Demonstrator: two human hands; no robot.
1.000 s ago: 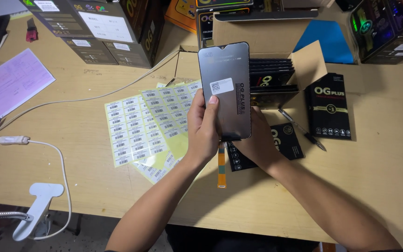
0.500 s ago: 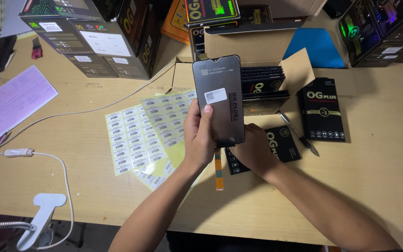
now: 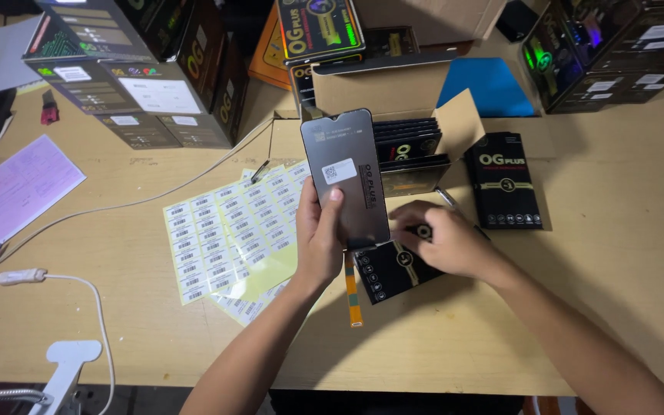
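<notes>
My left hand [image 3: 319, 242] holds a dark phone screen panel [image 3: 345, 177] upright above the wooden table, thumb pressed on its front beside a small white sticker. An orange flex ribbon [image 3: 353, 290] hangs from the panel's lower edge. My right hand [image 3: 441, 240] rests, fingers curled, on a flat black retail box [image 3: 390, 270] lying on the table just under the panel. Whether it grips the box I cannot tell.
Yellow sheets of barcode stickers [image 3: 228, 234] lie left of my left hand. An open cardboard box [image 3: 393, 96] of black packs stands behind; another black pack [image 3: 505, 180] lies to the right. Stacked dark cartons [image 3: 136, 69], a pink paper [image 3: 9, 196] and a white cable [image 3: 78, 284] sit left.
My right hand has let go of the panel and dropped onto the black box on the table. My left hand alone now holds the panel.
</notes>
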